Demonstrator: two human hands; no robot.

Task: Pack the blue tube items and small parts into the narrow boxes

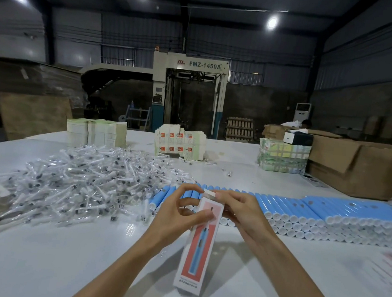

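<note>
Forearms are stretching up from the lower edge of the view over the white counter point(61, 267). Both are bare and angled inward, so that the hands are meeting at mid-frame. The left hand point(178, 208) is gripping a narrow white-and-pink cardboard box point(199, 248) near its upper end. Its thumb is pressing on the printed front face, while its fingers are curling over above, toward the top edge. The right hand point(239, 211) is sitting on the other side with its palm turned inward. Its fingers are curling round the top of the box and pinching the small white end flap point(209, 193) there. The box is standing steeply tilted between the hands, its top end leaning away from the person and its lower end hanging close over the counter. Whether it is touching the surface cannot be told. Its front is showing a picture of a blue tube on a pink field.

Just behind the hands, a long stacked row of light-blue plastic tubes with white end caps point(303, 210) is lying across the counter and stretching to the right. To the left of it, a loose heap of small white parts in clear wrappers point(87, 181) is spreading wide. Farther back, bundles of flat printed cartons point(181, 142) are standing, and a large brown cardboard carton point(354, 167) is sitting at the right.
</note>
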